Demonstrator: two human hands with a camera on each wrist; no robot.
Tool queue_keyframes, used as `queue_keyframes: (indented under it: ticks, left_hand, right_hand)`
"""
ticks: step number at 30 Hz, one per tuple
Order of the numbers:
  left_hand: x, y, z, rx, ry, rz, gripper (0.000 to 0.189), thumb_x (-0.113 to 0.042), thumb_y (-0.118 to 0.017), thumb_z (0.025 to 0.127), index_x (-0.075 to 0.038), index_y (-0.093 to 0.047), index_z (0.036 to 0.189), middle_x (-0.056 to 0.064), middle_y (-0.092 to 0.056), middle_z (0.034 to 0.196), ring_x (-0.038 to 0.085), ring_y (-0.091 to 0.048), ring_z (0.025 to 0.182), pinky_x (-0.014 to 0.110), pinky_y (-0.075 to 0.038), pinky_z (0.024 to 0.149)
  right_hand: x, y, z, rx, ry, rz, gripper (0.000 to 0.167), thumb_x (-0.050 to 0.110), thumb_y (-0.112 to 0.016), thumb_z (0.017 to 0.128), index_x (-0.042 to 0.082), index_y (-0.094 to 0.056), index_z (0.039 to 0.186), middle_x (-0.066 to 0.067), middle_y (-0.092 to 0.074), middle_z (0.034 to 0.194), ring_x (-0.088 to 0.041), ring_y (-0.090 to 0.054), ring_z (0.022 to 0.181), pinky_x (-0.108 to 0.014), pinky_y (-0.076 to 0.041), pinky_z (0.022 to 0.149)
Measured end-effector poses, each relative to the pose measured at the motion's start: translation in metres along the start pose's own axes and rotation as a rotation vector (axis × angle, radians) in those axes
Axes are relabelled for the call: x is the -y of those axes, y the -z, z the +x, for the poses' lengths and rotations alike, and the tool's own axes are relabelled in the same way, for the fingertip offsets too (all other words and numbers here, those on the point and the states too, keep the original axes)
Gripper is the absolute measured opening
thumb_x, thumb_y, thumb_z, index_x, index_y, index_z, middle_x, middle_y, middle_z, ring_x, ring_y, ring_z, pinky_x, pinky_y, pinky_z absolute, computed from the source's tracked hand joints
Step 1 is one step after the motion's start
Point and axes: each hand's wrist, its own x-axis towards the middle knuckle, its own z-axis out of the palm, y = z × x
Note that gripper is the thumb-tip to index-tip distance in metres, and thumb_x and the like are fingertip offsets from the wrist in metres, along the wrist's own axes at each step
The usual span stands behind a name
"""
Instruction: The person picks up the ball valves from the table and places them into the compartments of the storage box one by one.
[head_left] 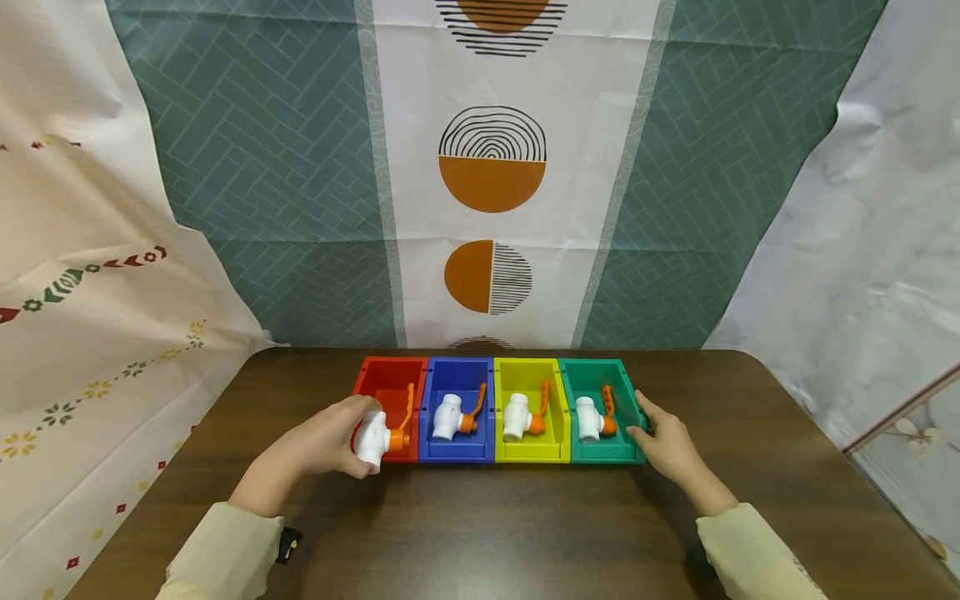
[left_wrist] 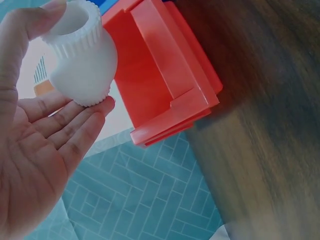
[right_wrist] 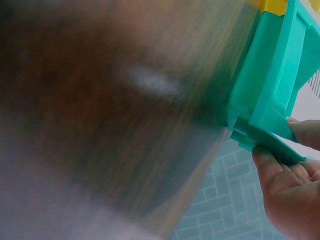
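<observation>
My left hand (head_left: 330, 437) pinches a white ball valve (head_left: 371, 440) with an orange lever handle, held over the front of the red bin (head_left: 387, 368). In the left wrist view the thumb lies at the ribbed upper rim of the valve (left_wrist: 87, 65) and fingertips support its lower end. My right hand (head_left: 670, 446) grips the outer side wall of the green bin (head_left: 600, 456), thumb at the rim and fingers under the side ledge in the right wrist view. Similar white valves with orange handles lie in the blue bin (head_left: 459, 367), the yellow bin (head_left: 527, 367) and the green bin.
The bins stand side by side in a row toward the back of the dark wooden table (head_left: 480, 533). A patterned cloth (head_left: 300, 167) hangs behind the table. A small black object (head_left: 288, 545) shows beside the left sleeve.
</observation>
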Motion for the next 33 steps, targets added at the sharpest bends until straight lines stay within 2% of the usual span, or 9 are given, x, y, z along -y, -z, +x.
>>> queue_keyframes:
  ticks: [7,12,19,25,33]
  left_hand:
    - [0.001,-0.001,0.002,0.021,0.043,-0.016,0.068,-0.016,-0.086,0.061,0.003,-0.052,0.117,0.006,-0.057,0.1,0.018,-0.053,0.087,0.035,-0.057,0.074]
    - [0.003,-0.001,0.004,0.013,0.046,-0.013,0.07,-0.015,-0.086,0.061,0.004,-0.051,0.119,0.01,-0.058,0.104,0.02,-0.054,0.09,0.039,-0.057,0.077]
    - [0.01,-0.005,0.01,-0.033,-0.005,-0.007,0.066,-0.014,-0.084,0.062,0.007,-0.052,0.116,0.01,-0.058,0.101,0.019,-0.053,0.085,0.036,-0.057,0.076]
    - [0.014,-0.008,0.016,-0.043,0.002,-0.015,0.067,-0.012,-0.084,0.061,0.008,-0.051,0.116,0.01,-0.057,0.098,0.018,-0.052,0.084,0.034,-0.055,0.076]
    - [0.021,-0.006,0.023,-0.068,-0.052,-0.03,0.059,-0.01,-0.081,0.06,0.008,-0.053,0.109,0.007,-0.056,0.092,0.016,-0.051,0.079,0.026,-0.052,0.067]
  right_hand:
    - [-0.001,-0.001,0.0,0.0,-0.002,0.003,0.061,0.002,-0.059,0.09,-0.01,-0.03,0.143,-0.035,-0.04,0.137,-0.048,-0.047,0.122,-0.058,-0.045,0.094]
    - [-0.001,-0.001,0.001,-0.001,0.002,0.001,0.061,0.002,-0.059,0.09,-0.011,-0.03,0.143,-0.035,-0.04,0.137,-0.049,-0.046,0.122,-0.059,-0.044,0.095]
    - [-0.001,-0.001,0.001,0.002,0.0,0.006,0.061,0.002,-0.059,0.09,-0.01,-0.03,0.143,-0.035,-0.04,0.137,-0.048,-0.047,0.121,-0.057,-0.046,0.093]
    - [-0.001,0.0,0.0,0.01,-0.001,0.017,0.062,0.002,-0.059,0.091,-0.009,-0.029,0.144,-0.035,-0.039,0.138,-0.047,-0.05,0.118,-0.053,-0.05,0.089]
    - [-0.001,0.0,-0.001,0.006,0.005,0.017,0.062,0.002,-0.059,0.091,-0.009,-0.029,0.144,-0.035,-0.04,0.137,-0.047,-0.052,0.116,-0.052,-0.052,0.087]
